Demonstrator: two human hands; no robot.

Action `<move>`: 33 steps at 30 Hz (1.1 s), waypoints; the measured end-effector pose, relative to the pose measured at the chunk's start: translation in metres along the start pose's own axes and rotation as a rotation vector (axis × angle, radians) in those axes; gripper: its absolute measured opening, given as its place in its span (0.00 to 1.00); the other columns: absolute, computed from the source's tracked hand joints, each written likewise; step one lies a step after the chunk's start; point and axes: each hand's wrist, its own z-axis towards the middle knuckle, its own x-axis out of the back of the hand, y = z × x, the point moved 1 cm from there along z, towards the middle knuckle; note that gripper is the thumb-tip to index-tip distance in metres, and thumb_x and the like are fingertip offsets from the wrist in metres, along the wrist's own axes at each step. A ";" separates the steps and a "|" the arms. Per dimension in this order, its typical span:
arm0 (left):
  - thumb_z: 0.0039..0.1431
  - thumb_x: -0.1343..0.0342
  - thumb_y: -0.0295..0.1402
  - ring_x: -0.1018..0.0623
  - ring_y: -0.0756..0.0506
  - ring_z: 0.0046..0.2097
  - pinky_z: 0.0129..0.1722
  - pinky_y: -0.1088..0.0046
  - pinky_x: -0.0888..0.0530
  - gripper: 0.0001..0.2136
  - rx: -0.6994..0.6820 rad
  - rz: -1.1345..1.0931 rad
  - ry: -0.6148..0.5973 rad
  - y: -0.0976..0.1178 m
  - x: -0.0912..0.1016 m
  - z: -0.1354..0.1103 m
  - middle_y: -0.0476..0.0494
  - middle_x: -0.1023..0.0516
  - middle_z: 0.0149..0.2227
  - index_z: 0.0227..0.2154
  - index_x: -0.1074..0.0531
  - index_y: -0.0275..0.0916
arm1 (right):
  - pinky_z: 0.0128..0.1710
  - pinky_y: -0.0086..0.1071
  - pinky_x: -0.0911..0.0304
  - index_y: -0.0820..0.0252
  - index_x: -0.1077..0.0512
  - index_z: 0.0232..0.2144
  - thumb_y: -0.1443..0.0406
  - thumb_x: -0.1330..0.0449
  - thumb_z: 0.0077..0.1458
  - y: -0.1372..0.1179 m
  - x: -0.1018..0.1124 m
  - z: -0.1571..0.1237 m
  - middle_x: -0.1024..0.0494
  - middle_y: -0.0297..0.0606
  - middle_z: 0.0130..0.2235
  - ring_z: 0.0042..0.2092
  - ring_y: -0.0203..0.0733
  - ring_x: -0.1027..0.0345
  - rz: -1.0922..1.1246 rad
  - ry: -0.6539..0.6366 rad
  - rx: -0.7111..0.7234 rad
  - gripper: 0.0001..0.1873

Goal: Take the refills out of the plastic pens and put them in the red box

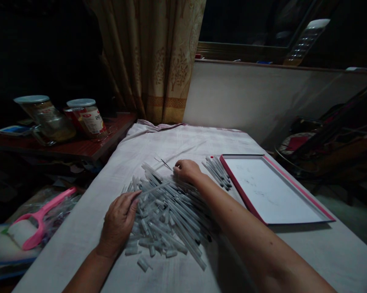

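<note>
My left hand is closed at the left side of the pile, with a translucent pen barrel pinched between thumb and fingers and slanting up to the right. Beyond the pile, my right hand has its fingers pinched together; a thin dark rod, like a pen refill, sticks out from its fingertips to the upper left. Between and below my hands spreads a loose pile of translucent pen barrels. Short clear pen caps lie mostly at its near left side.
Right of my right arm, a row of pens lies beside a shallow red-edged box lid, white inside. Jars stand on a dark side table. A pink peeler-like tool rests left of the white tablecloth.
</note>
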 end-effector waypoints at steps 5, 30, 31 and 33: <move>0.70 0.52 0.39 0.20 0.45 0.43 0.46 0.69 0.24 0.13 0.067 -0.052 -0.004 -0.003 -0.001 -0.001 0.44 0.19 0.41 0.46 0.25 0.40 | 0.45 0.34 0.34 0.58 0.20 0.47 0.60 0.42 0.60 -0.017 -0.008 0.023 0.18 0.48 0.50 0.51 0.50 0.25 -0.059 -0.057 0.003 0.17; 0.69 0.51 0.31 0.20 0.46 0.42 0.46 0.69 0.25 0.09 -0.222 -0.089 0.007 0.038 0.003 0.001 0.45 0.19 0.40 0.48 0.28 0.43 | 0.26 0.27 0.45 0.60 0.29 0.22 0.48 0.51 0.63 0.029 -0.009 -0.114 0.28 0.33 0.22 0.25 0.36 0.37 0.742 -0.113 0.135 0.28; 0.69 0.51 0.31 0.20 0.45 0.42 0.46 0.69 0.25 0.09 -0.221 -0.091 -0.005 0.040 0.002 0.000 0.45 0.19 0.40 0.48 0.28 0.43 | 0.26 0.27 0.45 0.60 0.30 0.21 0.49 0.51 0.63 0.028 -0.011 -0.115 0.30 0.32 0.21 0.24 0.35 0.38 0.757 -0.135 0.138 0.27; 0.70 0.52 0.32 0.20 0.45 0.42 0.46 0.68 0.25 0.10 -0.227 -0.086 -0.032 0.043 0.002 0.001 0.45 0.18 0.40 0.49 0.29 0.43 | 0.24 0.27 0.46 0.59 0.33 0.19 0.50 0.49 0.62 0.025 -0.013 -0.117 0.33 0.31 0.20 0.24 0.35 0.40 0.786 -0.162 0.147 0.25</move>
